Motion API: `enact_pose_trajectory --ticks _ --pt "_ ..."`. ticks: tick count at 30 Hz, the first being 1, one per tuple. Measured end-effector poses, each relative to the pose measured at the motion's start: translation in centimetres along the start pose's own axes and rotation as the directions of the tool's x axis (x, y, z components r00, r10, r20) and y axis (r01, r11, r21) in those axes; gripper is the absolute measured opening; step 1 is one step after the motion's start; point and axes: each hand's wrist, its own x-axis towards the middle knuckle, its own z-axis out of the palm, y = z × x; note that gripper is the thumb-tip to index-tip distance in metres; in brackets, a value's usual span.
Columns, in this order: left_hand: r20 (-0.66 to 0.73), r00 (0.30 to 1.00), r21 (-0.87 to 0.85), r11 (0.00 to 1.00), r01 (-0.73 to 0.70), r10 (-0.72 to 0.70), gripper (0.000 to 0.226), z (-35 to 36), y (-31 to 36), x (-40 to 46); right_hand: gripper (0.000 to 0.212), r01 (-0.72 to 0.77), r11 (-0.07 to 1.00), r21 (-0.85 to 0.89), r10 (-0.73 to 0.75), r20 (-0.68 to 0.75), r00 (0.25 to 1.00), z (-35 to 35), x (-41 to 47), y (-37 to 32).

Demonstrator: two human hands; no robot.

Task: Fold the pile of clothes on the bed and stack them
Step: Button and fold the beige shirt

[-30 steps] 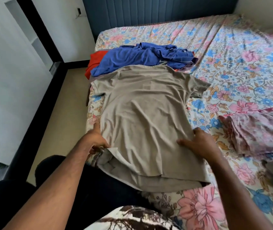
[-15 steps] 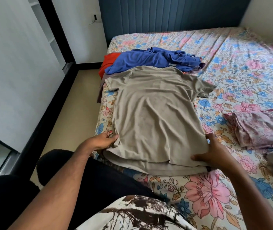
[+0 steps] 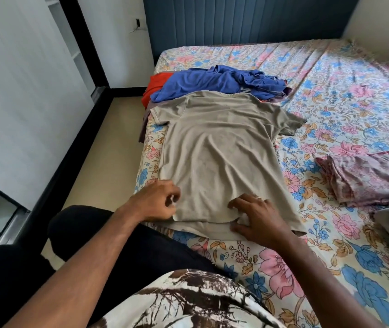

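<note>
Smoothing tee (image 3: 219, 159) at frame centre: your right hand (image 3: 259, 221) presses the hem, fingers spread; left hand (image 3: 155, 202) loosely curled, empty. Soft, limp; grab hem corners.

walls (image 3: 117, 43) white | headboard (image 3: 236, 20) blue | floor (image 3: 108, 147) beige

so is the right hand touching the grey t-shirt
Touching. The head view shows the right hand resting on the grey t-shirt at its bottom hem, fingers spread flat on the cloth with no gap visible.
</note>
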Motion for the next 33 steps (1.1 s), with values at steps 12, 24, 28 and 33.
enact_pose_trajectory --ticks 12,24,28,33 --pt "0.256 0.954 -0.094 0.978 0.187 -0.157 0.022 1.1 -1.5 0.0 0.023 0.226 0.974 0.035 -0.211 -0.245 0.946 1.1 -1.7 0.4" --pt "-0.036 0.667 -0.417 0.618 0.667 -0.744 0.054 2.9 -5.1 1.3 0.055 -0.729 0.671 0.131 0.728 -0.304 0.615 -1.5 -0.8 5.1" --pt "-0.118 0.662 -0.405 0.645 0.648 -0.74 0.016 3.1 -4.0 3.2 0.036 -0.729 0.679 0.089 0.722 -0.264 0.64 -1.5 0.1 5.0" --pt "-0.026 0.517 -0.55 0.445 0.707 -0.855 0.035 3.4 -4.6 2.6 0.037 -0.717 0.688 0.113 0.718 -0.253 0.649 -2.0 -0.9 6.5"
